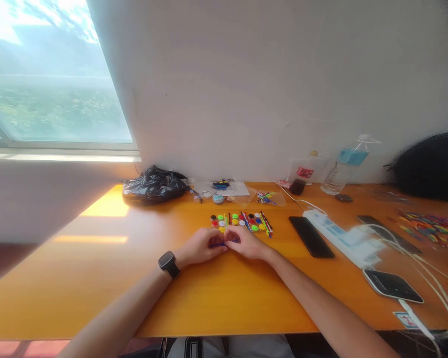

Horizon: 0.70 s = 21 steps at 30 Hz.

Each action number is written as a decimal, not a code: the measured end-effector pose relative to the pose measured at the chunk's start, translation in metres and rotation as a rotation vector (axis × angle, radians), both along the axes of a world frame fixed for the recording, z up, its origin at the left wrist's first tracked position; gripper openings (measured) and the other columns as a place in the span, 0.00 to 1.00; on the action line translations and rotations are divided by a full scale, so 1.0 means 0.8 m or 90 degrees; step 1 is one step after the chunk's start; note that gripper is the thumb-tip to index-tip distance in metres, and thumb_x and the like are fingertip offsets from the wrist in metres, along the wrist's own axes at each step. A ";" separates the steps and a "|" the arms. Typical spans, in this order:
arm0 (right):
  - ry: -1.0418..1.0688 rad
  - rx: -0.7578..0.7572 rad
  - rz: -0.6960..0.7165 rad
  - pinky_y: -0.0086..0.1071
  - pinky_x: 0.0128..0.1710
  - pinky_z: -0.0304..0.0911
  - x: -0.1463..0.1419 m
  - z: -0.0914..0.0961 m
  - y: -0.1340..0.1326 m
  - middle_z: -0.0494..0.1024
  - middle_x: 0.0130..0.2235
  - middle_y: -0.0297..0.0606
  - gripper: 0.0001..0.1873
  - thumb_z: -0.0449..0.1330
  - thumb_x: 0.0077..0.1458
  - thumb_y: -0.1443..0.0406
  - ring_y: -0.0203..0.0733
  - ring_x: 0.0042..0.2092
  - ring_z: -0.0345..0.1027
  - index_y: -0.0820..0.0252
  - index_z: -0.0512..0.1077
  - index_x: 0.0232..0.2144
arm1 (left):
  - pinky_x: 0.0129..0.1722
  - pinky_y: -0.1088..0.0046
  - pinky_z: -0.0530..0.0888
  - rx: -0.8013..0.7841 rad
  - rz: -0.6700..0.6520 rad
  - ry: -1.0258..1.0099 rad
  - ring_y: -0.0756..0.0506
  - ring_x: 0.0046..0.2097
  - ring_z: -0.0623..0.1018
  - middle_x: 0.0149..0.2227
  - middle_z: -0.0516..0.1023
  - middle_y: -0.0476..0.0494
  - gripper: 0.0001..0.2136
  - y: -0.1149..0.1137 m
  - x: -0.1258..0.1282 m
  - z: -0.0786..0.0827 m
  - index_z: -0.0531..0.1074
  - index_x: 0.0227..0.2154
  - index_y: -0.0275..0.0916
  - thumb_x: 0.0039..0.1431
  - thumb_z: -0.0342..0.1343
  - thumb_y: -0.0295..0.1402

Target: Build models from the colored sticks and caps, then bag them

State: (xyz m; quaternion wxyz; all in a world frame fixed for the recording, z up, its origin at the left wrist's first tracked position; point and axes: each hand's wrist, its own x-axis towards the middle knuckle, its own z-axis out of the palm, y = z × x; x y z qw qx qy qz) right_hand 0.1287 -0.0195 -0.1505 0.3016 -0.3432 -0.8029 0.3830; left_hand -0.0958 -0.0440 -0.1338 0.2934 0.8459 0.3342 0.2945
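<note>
My left hand (200,247) and my right hand (247,242) meet fingertip to fingertip over the table. Between them is a thin blue stick (218,244), pinched by the fingers of both hands and partly hidden by them. Just beyond my fingers lie small round coloured pieces (235,222) in red, green, yellow, white, blue and black. Among and beside these round pieces are short thin coloured sticks (267,223). A black watch (168,263) sits on my left wrist.
A black plastic bag (155,186) lies at the back left, near a clear bag of coloured sticks (268,198). To the right are a black phone (310,237), a white power strip (343,238) with cables, a device (392,285), and a tilted water bottle (345,166).
</note>
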 end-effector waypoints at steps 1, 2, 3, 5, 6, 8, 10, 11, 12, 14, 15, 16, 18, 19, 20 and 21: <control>0.000 0.001 0.000 0.30 0.38 0.64 0.000 0.000 0.000 0.76 0.35 0.33 0.02 0.62 0.55 0.69 0.39 0.37 0.70 0.59 0.72 0.33 | 0.36 0.75 0.72 0.001 0.001 0.001 0.48 0.34 0.76 0.33 0.81 0.44 0.10 0.000 0.000 0.000 0.79 0.40 0.37 0.62 0.62 0.38; -0.001 0.002 0.000 0.30 0.38 0.64 0.000 0.001 -0.001 0.76 0.35 0.33 0.02 0.62 0.56 0.69 0.39 0.37 0.70 0.59 0.72 0.33 | 0.36 0.75 0.72 0.002 0.002 0.001 0.48 0.33 0.76 0.33 0.81 0.45 0.10 0.000 0.000 -0.001 0.79 0.40 0.37 0.62 0.62 0.38; -0.002 0.001 -0.001 0.30 0.38 0.64 0.000 0.001 -0.001 0.76 0.34 0.33 0.02 0.62 0.56 0.69 0.39 0.37 0.70 0.59 0.72 0.33 | 0.35 0.75 0.72 0.002 0.003 0.001 0.48 0.33 0.76 0.33 0.80 0.45 0.10 0.001 0.000 -0.002 0.79 0.39 0.37 0.62 0.62 0.38; -0.004 -0.001 -0.003 0.30 0.38 0.64 0.000 0.002 -0.001 0.76 0.34 0.33 0.02 0.62 0.56 0.69 0.40 0.37 0.70 0.59 0.72 0.33 | 0.35 0.75 0.71 0.002 0.003 0.001 0.48 0.33 0.76 0.33 0.80 0.45 0.10 0.001 0.000 -0.003 0.79 0.39 0.37 0.62 0.62 0.38; -0.007 -0.002 -0.003 0.31 0.38 0.64 0.000 0.003 -0.002 0.76 0.34 0.33 0.02 0.62 0.56 0.69 0.40 0.37 0.70 0.59 0.72 0.33 | 0.35 0.75 0.71 0.002 0.003 0.001 0.48 0.33 0.75 0.33 0.80 0.45 0.10 0.001 0.000 -0.003 0.79 0.39 0.37 0.62 0.62 0.39; -0.012 0.000 -0.004 0.31 0.38 0.64 -0.001 0.004 -0.002 0.76 0.34 0.34 0.02 0.62 0.56 0.69 0.40 0.37 0.70 0.59 0.72 0.33 | 0.35 0.75 0.71 0.002 0.003 -0.001 0.48 0.33 0.75 0.33 0.80 0.45 0.10 0.001 0.000 -0.003 0.79 0.39 0.38 0.62 0.62 0.39; -0.015 0.003 -0.005 0.31 0.38 0.63 -0.001 0.004 -0.002 0.76 0.34 0.33 0.02 0.62 0.56 0.69 0.40 0.37 0.70 0.59 0.72 0.33 | 0.34 0.75 0.71 0.000 0.003 -0.001 0.48 0.33 0.75 0.33 0.80 0.46 0.10 0.001 0.000 -0.002 0.79 0.39 0.38 0.62 0.62 0.39; -0.017 0.004 -0.006 0.31 0.38 0.63 -0.001 0.004 -0.003 0.76 0.34 0.33 0.02 0.62 0.56 0.69 0.40 0.37 0.70 0.59 0.72 0.33 | 0.34 0.75 0.71 -0.001 0.003 0.000 0.48 0.33 0.75 0.32 0.80 0.46 0.10 0.001 0.000 -0.002 0.79 0.39 0.38 0.62 0.62 0.39; -0.018 0.004 -0.008 0.31 0.37 0.63 -0.001 0.004 -0.003 0.76 0.34 0.33 0.02 0.62 0.56 0.69 0.40 0.37 0.70 0.59 0.72 0.33 | 0.34 0.75 0.71 -0.002 0.003 0.001 0.48 0.33 0.75 0.32 0.80 0.46 0.10 0.001 0.000 -0.001 0.79 0.39 0.38 0.62 0.62 0.39; -0.023 0.006 -0.010 0.31 0.37 0.63 -0.001 0.004 -0.003 0.75 0.34 0.33 0.02 0.62 0.57 0.68 0.40 0.37 0.69 0.59 0.72 0.33 | 0.35 0.75 0.71 -0.001 0.004 0.001 0.48 0.33 0.75 0.32 0.80 0.46 0.10 0.001 0.000 -0.001 0.79 0.39 0.38 0.62 0.62 0.39; -0.025 0.007 -0.010 0.30 0.37 0.63 -0.001 0.004 -0.003 0.75 0.34 0.33 0.02 0.62 0.57 0.68 0.40 0.36 0.69 0.59 0.72 0.33 | 0.35 0.75 0.71 0.001 0.004 0.002 0.48 0.33 0.75 0.33 0.80 0.45 0.10 0.001 0.000 -0.001 0.79 0.39 0.38 0.62 0.62 0.39; -0.026 0.007 -0.009 0.30 0.37 0.62 -0.001 0.003 -0.003 0.75 0.34 0.33 0.01 0.62 0.57 0.68 0.39 0.36 0.69 0.59 0.71 0.33 | 0.35 0.75 0.71 0.002 0.005 0.002 0.48 0.33 0.75 0.33 0.80 0.45 0.10 0.001 0.001 -0.001 0.79 0.39 0.38 0.62 0.62 0.39; -0.028 0.009 -0.007 0.30 0.37 0.62 -0.001 0.002 -0.002 0.75 0.34 0.33 0.01 0.62 0.57 0.68 0.39 0.36 0.69 0.59 0.71 0.33 | 0.35 0.75 0.71 0.003 0.004 0.003 0.48 0.33 0.75 0.33 0.80 0.45 0.09 0.001 0.001 -0.001 0.79 0.39 0.38 0.63 0.62 0.39; -0.028 0.009 -0.007 0.30 0.37 0.62 -0.001 0.002 -0.002 0.75 0.34 0.33 0.01 0.62 0.57 0.68 0.39 0.36 0.69 0.59 0.71 0.34 | 0.35 0.75 0.71 0.003 0.003 0.004 0.48 0.33 0.75 0.33 0.80 0.45 0.09 0.001 0.001 -0.002 0.79 0.39 0.38 0.63 0.62 0.39; -0.028 0.010 -0.007 0.30 0.37 0.62 0.000 0.001 -0.001 0.75 0.34 0.33 0.02 0.62 0.57 0.68 0.39 0.37 0.69 0.59 0.71 0.34 | 0.35 0.75 0.71 0.003 0.003 0.004 0.48 0.33 0.75 0.33 0.80 0.45 0.09 0.001 0.001 -0.002 0.79 0.39 0.38 0.63 0.62 0.38; -0.028 0.009 -0.008 0.30 0.37 0.62 0.000 0.001 -0.001 0.75 0.34 0.33 0.02 0.62 0.57 0.68 0.39 0.37 0.69 0.59 0.71 0.34 | 0.35 0.75 0.71 0.002 0.002 0.004 0.48 0.33 0.75 0.33 0.80 0.45 0.09 0.001 0.001 -0.002 0.79 0.39 0.38 0.63 0.62 0.39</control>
